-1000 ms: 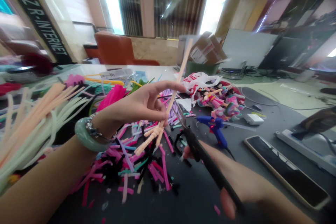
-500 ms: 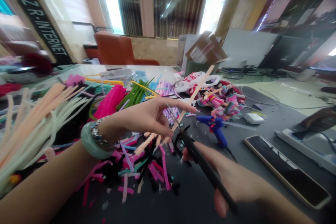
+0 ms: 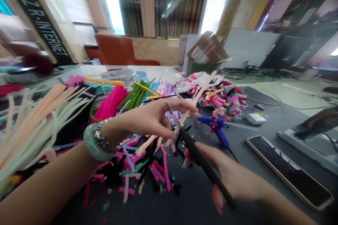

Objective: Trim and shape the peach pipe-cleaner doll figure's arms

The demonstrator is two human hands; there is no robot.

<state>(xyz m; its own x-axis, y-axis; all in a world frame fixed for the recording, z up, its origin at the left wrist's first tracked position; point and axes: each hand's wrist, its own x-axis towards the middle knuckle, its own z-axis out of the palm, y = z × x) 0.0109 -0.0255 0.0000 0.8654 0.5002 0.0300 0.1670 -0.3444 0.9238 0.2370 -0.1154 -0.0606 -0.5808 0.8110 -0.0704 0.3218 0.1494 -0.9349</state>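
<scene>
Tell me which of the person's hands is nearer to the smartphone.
Right. The right hand, holding black-handled scissors, is left of the smartphone; the left hand, pinching a peach pipe cleaner, is farther left and forward.

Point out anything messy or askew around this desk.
Colored scraps lie strewn across the dark desk, below and around the left hand, in no order. Behind, the cardboard box sits tilted above the green bin rather than level.
</scene>
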